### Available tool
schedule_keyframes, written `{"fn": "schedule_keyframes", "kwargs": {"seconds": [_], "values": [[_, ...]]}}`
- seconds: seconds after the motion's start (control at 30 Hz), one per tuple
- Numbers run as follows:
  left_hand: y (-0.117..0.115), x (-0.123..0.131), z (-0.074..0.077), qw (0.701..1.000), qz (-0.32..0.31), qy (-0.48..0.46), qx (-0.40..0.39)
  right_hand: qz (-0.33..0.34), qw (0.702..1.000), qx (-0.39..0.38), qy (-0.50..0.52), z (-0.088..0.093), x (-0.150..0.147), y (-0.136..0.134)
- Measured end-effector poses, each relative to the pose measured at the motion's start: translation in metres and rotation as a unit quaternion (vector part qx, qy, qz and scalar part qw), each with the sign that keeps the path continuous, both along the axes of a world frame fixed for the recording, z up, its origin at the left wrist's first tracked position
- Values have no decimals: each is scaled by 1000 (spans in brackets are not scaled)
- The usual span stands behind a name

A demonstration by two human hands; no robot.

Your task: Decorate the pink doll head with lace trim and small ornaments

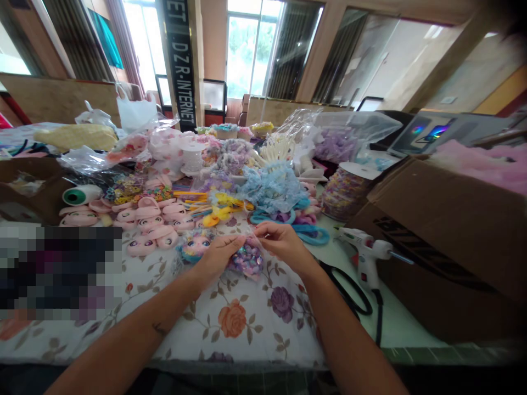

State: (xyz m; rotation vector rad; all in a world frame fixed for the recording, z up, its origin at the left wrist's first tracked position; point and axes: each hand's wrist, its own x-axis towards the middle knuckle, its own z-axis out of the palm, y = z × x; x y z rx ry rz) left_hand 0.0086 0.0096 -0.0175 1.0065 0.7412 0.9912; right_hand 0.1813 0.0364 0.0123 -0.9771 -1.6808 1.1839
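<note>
My left hand (pixel 218 253) and my right hand (pixel 282 241) meet over a small clear bag of pastel beads (pixel 247 259) on the flowered tablecloth (pixel 230 318). Both hands pinch the bag's top edge with closed fingers. A doll face with big eyes (pixel 196 245) lies just left of my left hand. Rows of pink doll faces (pixel 152 219) lie further left.
A white glue gun (pixel 366 249) and black-handled scissors (pixel 349 291) lie right of my right arm. A large cardboard box (pixel 448 241) fills the right side. Blue lace (pixel 269 186), blue hair ties (pixel 308 233), ribbon spools and plastic bags crowd the back.
</note>
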Motion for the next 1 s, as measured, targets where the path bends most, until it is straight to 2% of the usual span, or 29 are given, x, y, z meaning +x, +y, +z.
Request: {"fn": "schedule_keyframes", "kwargs": {"seconds": [0.13, 0.27, 0.4, 0.5, 0.6, 0.7, 0.9, 1.0], "values": [[-1, 1, 0, 1000, -8, -1, -2, 23, 997, -47, 57, -1, -1, 1], [1, -1, 1, 1000, -23, -13, -1, -34, 993, -67, 93, -1, -2, 0], [4, -5, -1, 999, -40, 15, 17, -72, 986, -87, 122, -2, -3, -1], [5, -4, -3, 1000, -4, 22, 11, -90, 984, -82, 133, -1, -3, -2], [6, -2, -2, 998, 52, 8, 19, -81, 990, -55, 97, 2, 1, -3], [7, -1, 0, 997, 80, 7, 16, -37, 999, -18, 29, 3, 6, -1], [7, -2, 0, 998, 51, 20, 3, -18, 997, 59, -53, 2, 5, 2], [8, -4, -3, 999, 31, 21, 21, -34, 994, 74, -79, 0, 1, 1]]}}
